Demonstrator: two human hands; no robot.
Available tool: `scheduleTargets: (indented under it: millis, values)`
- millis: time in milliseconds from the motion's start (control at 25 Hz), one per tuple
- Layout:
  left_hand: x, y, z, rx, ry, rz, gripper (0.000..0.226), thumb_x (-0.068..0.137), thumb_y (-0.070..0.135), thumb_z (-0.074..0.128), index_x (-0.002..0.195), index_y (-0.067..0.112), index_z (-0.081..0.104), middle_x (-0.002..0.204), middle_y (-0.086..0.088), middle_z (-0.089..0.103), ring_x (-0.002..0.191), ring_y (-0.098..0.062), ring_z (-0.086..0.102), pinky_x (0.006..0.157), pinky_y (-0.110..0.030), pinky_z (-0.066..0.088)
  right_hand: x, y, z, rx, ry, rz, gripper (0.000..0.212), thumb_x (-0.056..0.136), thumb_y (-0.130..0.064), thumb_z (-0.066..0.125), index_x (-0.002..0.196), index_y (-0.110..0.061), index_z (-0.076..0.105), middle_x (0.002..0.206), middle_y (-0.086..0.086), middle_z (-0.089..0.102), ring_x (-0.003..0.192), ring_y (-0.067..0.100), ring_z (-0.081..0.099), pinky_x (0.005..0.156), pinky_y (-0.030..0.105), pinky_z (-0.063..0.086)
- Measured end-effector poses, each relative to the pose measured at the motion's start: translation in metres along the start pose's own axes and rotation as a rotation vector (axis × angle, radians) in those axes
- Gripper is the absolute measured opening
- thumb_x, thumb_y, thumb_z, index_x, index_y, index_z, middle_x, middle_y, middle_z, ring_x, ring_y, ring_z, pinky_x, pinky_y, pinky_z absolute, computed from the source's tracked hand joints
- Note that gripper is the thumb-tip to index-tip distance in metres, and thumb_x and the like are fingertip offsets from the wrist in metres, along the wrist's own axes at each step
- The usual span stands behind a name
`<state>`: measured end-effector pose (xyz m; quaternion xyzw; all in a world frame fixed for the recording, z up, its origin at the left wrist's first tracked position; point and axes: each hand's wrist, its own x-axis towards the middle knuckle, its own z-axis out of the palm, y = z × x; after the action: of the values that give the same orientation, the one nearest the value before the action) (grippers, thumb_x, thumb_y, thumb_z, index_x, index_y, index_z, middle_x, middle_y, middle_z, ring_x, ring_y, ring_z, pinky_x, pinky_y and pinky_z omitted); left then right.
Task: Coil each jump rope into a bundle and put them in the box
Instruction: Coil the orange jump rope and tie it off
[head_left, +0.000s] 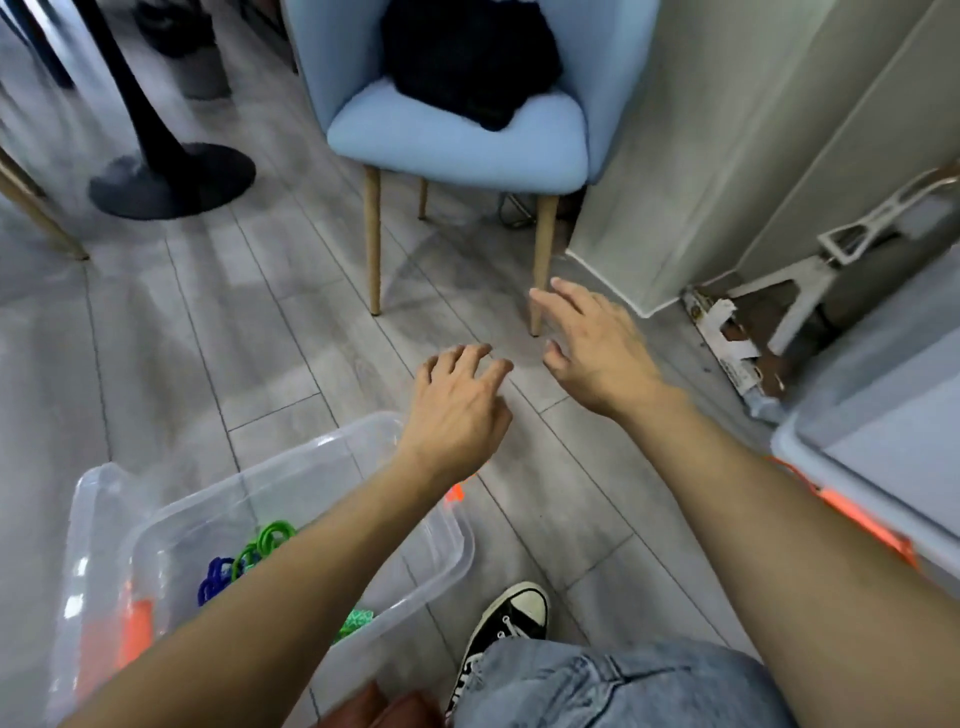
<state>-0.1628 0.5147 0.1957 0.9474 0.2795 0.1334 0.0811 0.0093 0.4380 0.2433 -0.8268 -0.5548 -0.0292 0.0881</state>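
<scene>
Two bare hands reach out over the grey plank floor (218, 322), neither holding anything. Our left hand (457, 410) hovers just past the clear plastic storage box (457, 551), fingers loosely curled. Our right hand (597, 353) is spread wider, fingers relaxed. We count one box; inside it, one green coiled jump rope (270, 540), one blue coiled jump rope (214, 578) and one orange handle (136, 626). One light blue upholstered chair (457, 135) stands ahead.

Clear glossy plastic box (104, 499); matt wood-look floor (260, 322); cloth chair (457, 140).
</scene>
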Motion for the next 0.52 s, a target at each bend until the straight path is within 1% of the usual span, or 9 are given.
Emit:
scheduleTargets:
  millis: [120, 280, 400, 520]
  values:
    - [0.017, 0.038, -0.01, -0.005, 0.034, 0.076, 0.044, 0.094, 0.037, 0.049, 0.138, 0.028, 0.047, 0.147, -0.001, 0.042, 0.136, -0.026, 0.037, 0.111, -0.045, 0.028, -0.033, 0.035, -0.023, -0.038, 0.054, 0.058, 0.065, 0.092, -0.03, 0.056, 0.153, -0.027, 0.033, 0.159, 0.0, 0.031, 0.143, 0.023, 0.034, 0.117, 0.042, 0.026]
    - [0.032, 0.092, -0.017, -0.011, 0.053, 0.192, 0.043, 0.094, 0.038, 0.049, 0.135, 0.028, 0.048, 0.141, 0.0, 0.045, 0.132, -0.026, 0.039, 0.107, -0.046, 0.032, -0.084, 0.086, -0.055, -0.116, 0.084, 0.117, 0.064, 0.092, -0.031, 0.056, 0.151, -0.026, 0.035, 0.154, 0.003, 0.038, 0.138, 0.027, 0.04, 0.116, 0.045, 0.031]
    - [0.041, 0.139, -0.018, -0.031, 0.035, 0.283, 0.042, 0.094, 0.038, 0.048, 0.135, 0.028, 0.047, 0.141, 0.0, 0.045, 0.132, -0.027, 0.04, 0.108, -0.047, 0.032, -0.126, 0.13, -0.08, -0.163, 0.086, 0.174, 0.062, 0.089, -0.032, 0.057, 0.148, -0.025, 0.04, 0.151, 0.004, 0.043, 0.135, 0.029, 0.044, 0.111, 0.047, 0.036]
    - [0.045, 0.185, -0.012, -0.042, 0.011, 0.373, 0.041, 0.094, 0.037, 0.049, 0.135, 0.028, 0.048, 0.141, 0.0, 0.045, 0.131, -0.027, 0.041, 0.107, -0.048, 0.031, -0.174, 0.171, -0.097, -0.188, 0.111, 0.256, 0.063, 0.086, -0.03, 0.058, 0.147, -0.024, 0.043, 0.147, 0.005, 0.047, 0.13, 0.03, 0.049, 0.104, 0.045, 0.041]
